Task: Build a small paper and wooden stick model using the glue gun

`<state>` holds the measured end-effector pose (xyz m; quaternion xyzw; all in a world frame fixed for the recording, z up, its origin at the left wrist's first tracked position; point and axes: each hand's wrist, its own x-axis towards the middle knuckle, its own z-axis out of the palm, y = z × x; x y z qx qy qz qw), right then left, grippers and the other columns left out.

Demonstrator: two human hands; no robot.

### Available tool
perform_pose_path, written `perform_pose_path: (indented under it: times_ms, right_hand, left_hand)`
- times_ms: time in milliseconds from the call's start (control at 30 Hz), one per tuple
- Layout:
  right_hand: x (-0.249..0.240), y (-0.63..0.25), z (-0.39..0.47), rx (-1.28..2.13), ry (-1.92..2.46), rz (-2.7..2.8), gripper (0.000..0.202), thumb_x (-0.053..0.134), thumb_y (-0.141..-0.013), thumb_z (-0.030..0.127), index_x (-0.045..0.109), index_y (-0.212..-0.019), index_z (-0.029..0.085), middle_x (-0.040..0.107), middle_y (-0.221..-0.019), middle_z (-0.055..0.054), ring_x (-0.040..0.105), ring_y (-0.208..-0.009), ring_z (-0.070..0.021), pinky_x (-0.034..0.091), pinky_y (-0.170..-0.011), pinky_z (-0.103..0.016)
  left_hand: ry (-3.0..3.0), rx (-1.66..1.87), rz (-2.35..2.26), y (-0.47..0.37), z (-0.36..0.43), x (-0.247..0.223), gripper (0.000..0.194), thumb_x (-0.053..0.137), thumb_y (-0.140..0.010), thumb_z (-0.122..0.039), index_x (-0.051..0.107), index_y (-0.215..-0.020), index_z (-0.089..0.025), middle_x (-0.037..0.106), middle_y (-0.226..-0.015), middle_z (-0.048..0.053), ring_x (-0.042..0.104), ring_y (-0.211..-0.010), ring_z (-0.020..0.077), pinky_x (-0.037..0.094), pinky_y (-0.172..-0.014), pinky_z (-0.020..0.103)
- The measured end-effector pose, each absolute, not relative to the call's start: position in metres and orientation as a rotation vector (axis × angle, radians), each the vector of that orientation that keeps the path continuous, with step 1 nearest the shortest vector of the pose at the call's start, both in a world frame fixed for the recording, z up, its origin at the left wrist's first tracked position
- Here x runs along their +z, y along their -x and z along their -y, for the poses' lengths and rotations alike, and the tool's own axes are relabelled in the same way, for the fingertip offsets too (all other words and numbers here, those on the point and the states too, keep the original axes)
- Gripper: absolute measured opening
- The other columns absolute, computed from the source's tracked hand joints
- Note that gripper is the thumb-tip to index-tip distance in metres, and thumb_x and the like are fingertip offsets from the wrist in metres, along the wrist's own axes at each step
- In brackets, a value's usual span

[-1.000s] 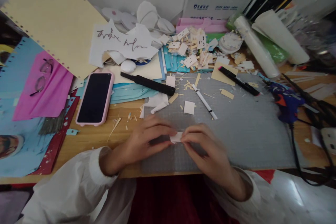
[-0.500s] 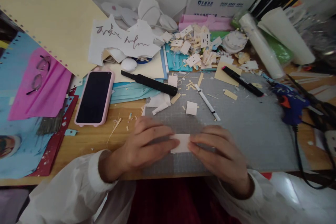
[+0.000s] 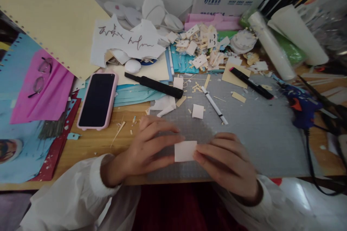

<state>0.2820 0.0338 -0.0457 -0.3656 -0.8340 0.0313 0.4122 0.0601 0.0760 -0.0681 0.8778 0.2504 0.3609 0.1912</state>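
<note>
Over the grey cutting mat [image 3: 260, 130], near the table's front edge, a small white paper rectangle [image 3: 185, 151] faces up. My right hand [image 3: 230, 162] pinches its right edge between thumb and fingers. At the opposite side is my left hand [image 3: 149, 146], thumb and index finger spread apart. Its index fingertip is by the top edge and its thumb by the left edge; whether they touch the paper I cannot tell. Just beyond lie a small white square [image 3: 197, 111] and a slim white pen [image 3: 214, 105].
A black pen-like tool [image 3: 154, 85] and a phone [image 3: 97, 100] lie to the left. Behind the mat is a heap of small paper figures [image 3: 200, 48]. A black marker [image 3: 251, 83] and a blue glue gun [image 3: 299, 104] with its cable are on the right. Paper scraps are scattered about.
The white paper has tilted so more of its face shows, and it has come slightly nearer. My left finger and thumb have spread off its face; my right pinch stays.
</note>
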Motion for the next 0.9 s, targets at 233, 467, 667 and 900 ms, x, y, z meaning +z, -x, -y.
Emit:
perform_pose_path:
  times_ms: [233,467,667,900]
  right_hand:
    - [-0.053,-0.289,-0.033,0.144,0.838,2.228,0.020,0.057,-0.085,0.007,0.065,-0.093,0.023,0.072,-0.088,-0.001,0.063,-0.081,-0.0144,0.055,-0.070,-0.032]
    - [-0.066,-0.280,-0.030,0.347,1.113,2.172,0.033,0.063,-0.086,0.028,0.054,-0.117,0.020,0.066,-0.108,-0.008,0.060,-0.103,-0.0211,0.052,-0.086,-0.039]
    - [-0.065,-0.289,-0.021,0.607,1.113,2.235,0.010,0.053,-0.093,0.022,0.061,-0.098,0.020,0.063,-0.072,0.001,0.054,-0.067,-0.0140,0.044,-0.063,-0.029]
    - [-0.062,-0.317,0.006,0.553,1.085,2.129,0.016,0.048,-0.094,0.018,0.063,-0.092,0.020,0.064,-0.071,0.000,0.056,-0.065,-0.0132,0.046,-0.063,-0.027]
  left_hand:
    - [-2.467,1.026,-0.706,-0.059,-0.077,-0.068,0.025,0.053,-0.093,-0.038,0.061,-0.107,-0.019,0.066,-0.101,0.007,0.056,-0.097,0.0214,0.044,-0.086,0.039]
    - [-2.466,1.090,-0.635,-0.062,-0.081,-0.067,0.014,0.066,-0.086,-0.032,0.064,-0.088,-0.018,0.070,-0.086,0.002,0.060,-0.082,0.0171,0.044,-0.078,0.036]
    - [-2.083,1.151,-0.838,-0.066,-0.079,-0.065,0.011,0.064,-0.088,-0.028,0.066,-0.088,-0.017,0.065,-0.089,0.004,0.061,-0.084,0.0155,0.049,-0.076,0.031]
    - [-1.503,1.222,-1.117,-0.067,-0.078,-0.068,0.013,0.056,-0.091,-0.031,0.062,-0.088,-0.019,0.067,-0.087,0.001,0.062,-0.080,0.0142,0.051,-0.071,0.027]
